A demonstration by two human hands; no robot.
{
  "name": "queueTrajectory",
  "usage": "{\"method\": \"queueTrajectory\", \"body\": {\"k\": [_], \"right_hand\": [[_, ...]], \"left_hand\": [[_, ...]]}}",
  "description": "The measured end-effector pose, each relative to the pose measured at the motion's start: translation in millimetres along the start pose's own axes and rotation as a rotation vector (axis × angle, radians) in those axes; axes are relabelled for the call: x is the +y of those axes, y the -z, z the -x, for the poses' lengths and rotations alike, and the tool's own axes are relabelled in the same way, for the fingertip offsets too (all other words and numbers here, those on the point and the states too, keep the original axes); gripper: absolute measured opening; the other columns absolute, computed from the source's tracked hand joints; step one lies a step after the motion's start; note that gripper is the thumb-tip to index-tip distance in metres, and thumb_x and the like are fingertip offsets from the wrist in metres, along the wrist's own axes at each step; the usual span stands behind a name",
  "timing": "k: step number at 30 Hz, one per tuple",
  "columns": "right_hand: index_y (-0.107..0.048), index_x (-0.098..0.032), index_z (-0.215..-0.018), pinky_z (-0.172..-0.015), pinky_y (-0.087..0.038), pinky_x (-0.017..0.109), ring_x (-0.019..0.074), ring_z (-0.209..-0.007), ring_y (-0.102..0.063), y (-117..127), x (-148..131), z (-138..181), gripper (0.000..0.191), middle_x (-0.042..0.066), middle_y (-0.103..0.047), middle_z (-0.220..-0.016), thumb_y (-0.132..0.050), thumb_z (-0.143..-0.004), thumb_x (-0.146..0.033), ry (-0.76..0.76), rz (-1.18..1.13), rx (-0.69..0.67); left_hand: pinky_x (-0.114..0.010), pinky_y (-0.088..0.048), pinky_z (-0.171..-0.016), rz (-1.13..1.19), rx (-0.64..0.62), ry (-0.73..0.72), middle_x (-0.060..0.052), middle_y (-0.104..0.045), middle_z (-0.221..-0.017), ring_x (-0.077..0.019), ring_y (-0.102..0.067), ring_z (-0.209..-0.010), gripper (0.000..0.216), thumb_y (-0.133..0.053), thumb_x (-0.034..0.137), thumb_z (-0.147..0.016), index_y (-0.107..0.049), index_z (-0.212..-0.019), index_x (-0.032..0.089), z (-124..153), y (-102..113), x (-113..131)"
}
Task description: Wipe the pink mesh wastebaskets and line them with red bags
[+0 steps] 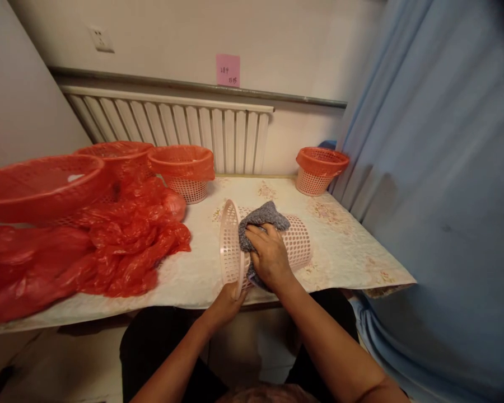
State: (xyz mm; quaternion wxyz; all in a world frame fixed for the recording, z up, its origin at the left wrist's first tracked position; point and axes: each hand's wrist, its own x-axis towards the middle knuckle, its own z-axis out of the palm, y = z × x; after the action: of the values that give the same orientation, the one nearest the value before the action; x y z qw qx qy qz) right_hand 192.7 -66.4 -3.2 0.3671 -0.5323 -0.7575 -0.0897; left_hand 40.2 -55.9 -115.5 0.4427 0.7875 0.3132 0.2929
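A pale pink plastic basket full of small holes lies on its side near the table's front edge, its wide mouth facing left. My left hand grips the lower part of its rim, thumb on the rim. Pressed against the basket's upper side is a grey cloth, and my right hand is closed on it from above. Part of the cloth hangs below the right hand on the near side. The fingertips of my left hand are partly hidden behind the rim.
Crumpled red plastic bags cover the table's left side. Behind them stand baskets lined with red bags, among them one basket; another lined basket is at the back right. A radiator and a blue curtain border the flowered tablecloth.
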Motion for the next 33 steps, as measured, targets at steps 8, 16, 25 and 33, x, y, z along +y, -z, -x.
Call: {"method": "queueTrajectory", "body": {"k": [8,16,25,33], "right_hand": [[-0.056,-0.021,-0.123,-0.092,-0.036,0.044,0.0272,-0.11,-0.041,-5,-10,24,0.052,0.003,-0.056,-0.129,-0.047,-0.074,-0.005,-0.005,0.034,0.022],[-0.057,-0.02,-0.123,-0.098,-0.038,0.043,0.0252,-0.111,-0.044,3,43,23,0.057,0.003,-0.059,-0.126,-0.047,-0.07,-0.003,-0.063,0.029,0.035],[-0.06,-0.014,-0.118,-0.102,-0.038,0.044,0.0252,-0.113,-0.044,-2,124,77,0.049,0.009,-0.061,-0.118,-0.043,-0.073,-0.007,-0.375,0.147,0.253],[-0.049,-0.018,-0.13,-0.098,-0.037,0.05,0.0266,-0.117,-0.044,-36,28,97,0.061,0.009,-0.056,-0.126,-0.039,-0.072,-0.002,-0.122,-0.015,0.2]], "left_hand": [[-0.037,-0.045,-0.094,0.222,0.139,-0.016,-0.008,-0.064,-0.109,-0.0222,-0.058,-0.099,0.035,-0.055,0.019,-0.079,-0.054,-0.114,0.012,-20,12,44],[-0.039,-0.039,-0.104,0.295,0.144,0.009,-0.01,-0.061,-0.123,-0.0227,-0.055,-0.114,0.042,-0.053,0.022,-0.083,-0.05,-0.124,0.014,-17,9,44],[-0.043,-0.04,-0.103,0.328,0.132,0.035,-0.011,-0.063,-0.122,-0.0234,-0.057,-0.113,0.042,-0.054,0.024,-0.082,-0.053,-0.123,0.013,-20,11,40],[-0.04,-0.039,-0.104,0.339,0.096,-0.014,-0.009,-0.062,-0.121,-0.0226,-0.056,-0.113,0.041,-0.052,0.023,-0.083,-0.053,-0.123,0.015,-21,10,39]]}}
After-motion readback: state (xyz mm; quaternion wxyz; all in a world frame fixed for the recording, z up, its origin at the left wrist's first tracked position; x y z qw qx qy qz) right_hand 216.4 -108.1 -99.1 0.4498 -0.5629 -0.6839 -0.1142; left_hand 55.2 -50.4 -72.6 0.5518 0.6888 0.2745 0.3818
